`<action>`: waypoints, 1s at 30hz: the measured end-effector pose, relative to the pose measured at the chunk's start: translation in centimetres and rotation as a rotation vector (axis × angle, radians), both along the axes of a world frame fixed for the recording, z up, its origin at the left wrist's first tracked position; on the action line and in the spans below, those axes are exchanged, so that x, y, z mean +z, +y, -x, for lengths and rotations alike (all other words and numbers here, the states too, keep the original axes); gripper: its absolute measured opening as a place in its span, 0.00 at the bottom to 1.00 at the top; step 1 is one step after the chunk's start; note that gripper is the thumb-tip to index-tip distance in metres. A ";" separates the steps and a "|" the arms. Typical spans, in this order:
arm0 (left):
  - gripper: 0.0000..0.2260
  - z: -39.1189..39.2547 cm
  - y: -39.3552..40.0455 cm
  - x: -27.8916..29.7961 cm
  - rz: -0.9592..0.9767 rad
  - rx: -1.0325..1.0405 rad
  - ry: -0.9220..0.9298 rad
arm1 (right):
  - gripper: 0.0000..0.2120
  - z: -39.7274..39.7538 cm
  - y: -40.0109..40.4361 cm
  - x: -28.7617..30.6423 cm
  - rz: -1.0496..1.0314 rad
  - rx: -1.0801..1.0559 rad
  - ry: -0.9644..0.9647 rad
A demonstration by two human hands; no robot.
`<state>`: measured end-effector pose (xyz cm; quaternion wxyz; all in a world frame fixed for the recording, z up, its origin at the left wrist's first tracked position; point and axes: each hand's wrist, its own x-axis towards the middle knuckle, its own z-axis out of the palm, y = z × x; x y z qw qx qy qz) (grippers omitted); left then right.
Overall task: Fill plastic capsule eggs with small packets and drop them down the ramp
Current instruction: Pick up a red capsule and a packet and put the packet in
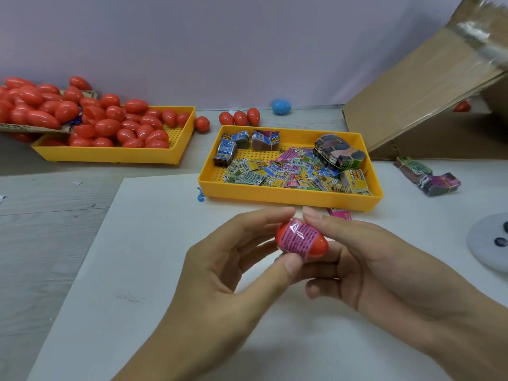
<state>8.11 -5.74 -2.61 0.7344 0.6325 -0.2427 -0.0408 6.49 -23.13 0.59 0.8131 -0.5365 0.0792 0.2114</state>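
Both hands meet over a white board, holding one red capsule egg (321, 244) with a pink printed packet (298, 237) pressed against its middle. My left hand (233, 273) pinches the egg and packet between thumb and fingers from the left. My right hand (365, 259) grips the egg's right end, fingers curled beneath it. A yellow tray (288, 195) just beyond the hands holds several loose and bundled packets. A second yellow tray (110, 155) at the left is heaped with red eggs (129, 125). The cardboard ramp (423, 86) rises at the upper right.
Three red eggs (240, 117) and a blue egg (281, 106) lie behind the packet tray. Packet bundles (428, 177) sit right of it, a pink packet (339, 213) at its front edge. A grey round object (489, 243) lies at the right edge. Another red egg (461, 106) rests under the ramp.
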 end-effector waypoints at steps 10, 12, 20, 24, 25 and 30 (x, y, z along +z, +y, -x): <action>0.12 -0.6 0.6 1.6 0.021 0.193 -0.052 | 0.28 1.3 0.1 -1.0 0.785 -0.112 -0.868; 0.10 -0.5 0.8 1.9 0.004 0.214 -0.035 | 0.30 1.2 0.2 -1.4 0.823 -0.164 -0.956; 0.22 -0.5 0.8 1.6 -0.050 0.123 0.167 | 0.11 1.5 1.6 -0.5 0.601 -0.260 -0.761; 0.18 -0.3 1.0 1.6 -0.066 -0.021 0.038 | 0.22 1.3 1.4 -0.6 0.536 -0.240 -0.556; 0.17 -0.3 1.0 1.6 -0.067 -0.023 0.006 | 0.25 1.2 1.5 -0.5 0.540 -0.241 -0.537; 0.11 -0.3 0.8 2.2 0.012 0.083 0.100 | 0.14 1.4 1.0 0.0 0.708 -0.299 -0.759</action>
